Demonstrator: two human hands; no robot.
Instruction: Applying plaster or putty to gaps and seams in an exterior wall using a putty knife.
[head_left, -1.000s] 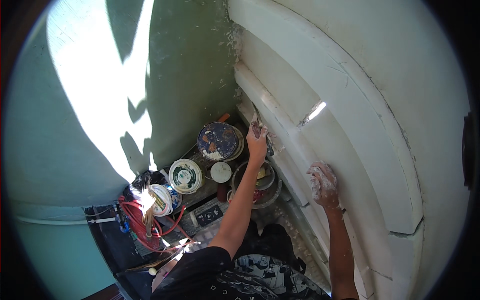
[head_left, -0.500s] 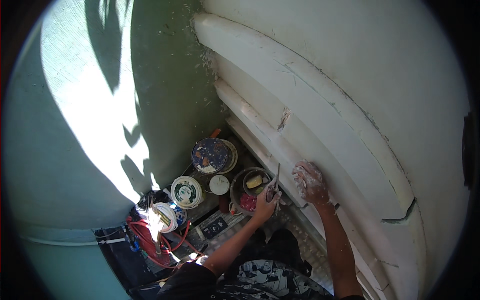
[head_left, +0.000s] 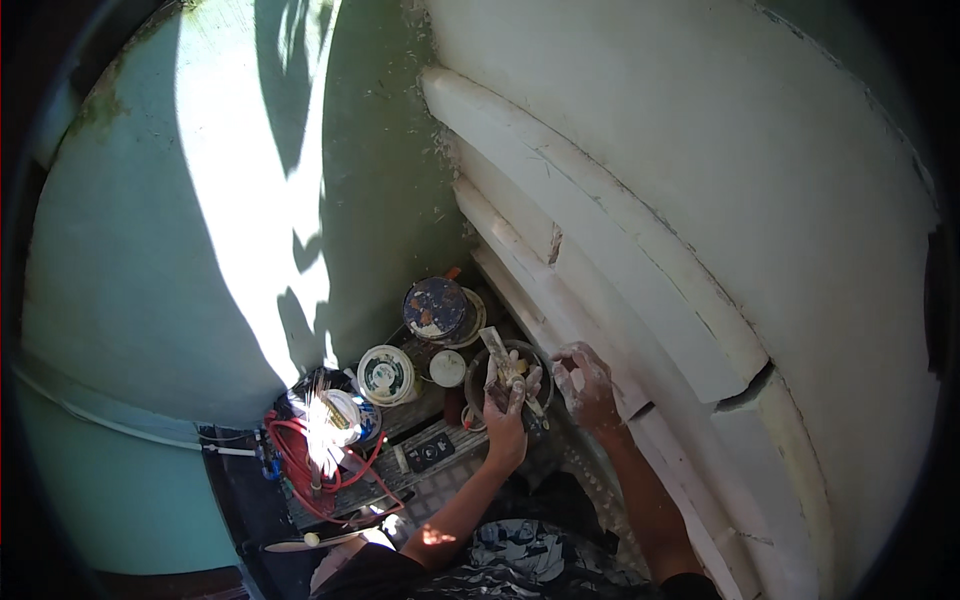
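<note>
My left hand (head_left: 507, 400), smeared with white paste, is closed around a putty knife (head_left: 493, 343). The pale flat blade points up and away, and its other end shows past the fingers at lower right. Right below that hand stands a dark bucket (head_left: 543, 362), partly covered by it; a bit of yellow shows inside. My right hand (head_left: 588, 388), also coated with white, is just right of the bucket and beside the white stepped wall moulding (head_left: 600, 310). Its fingers are curved and apart from the thumb, with nothing plain between them.
Left of the bucket are a small white-lidded tub (head_left: 447, 368), a paint-crusted dark bucket (head_left: 436, 308) and a white lidded pail (head_left: 387, 375). A red hose (head_left: 290, 450) lies coiled further left, near a white pipe (head_left: 110, 420) on the green wall. The moulding's broken edge (head_left: 745, 390) is at right.
My right hand has come off the moulding and moved left toward the bucket. My left hand has shifted slightly left, and the putty knife has turned so its flat blade shows. The view has shifted.
</note>
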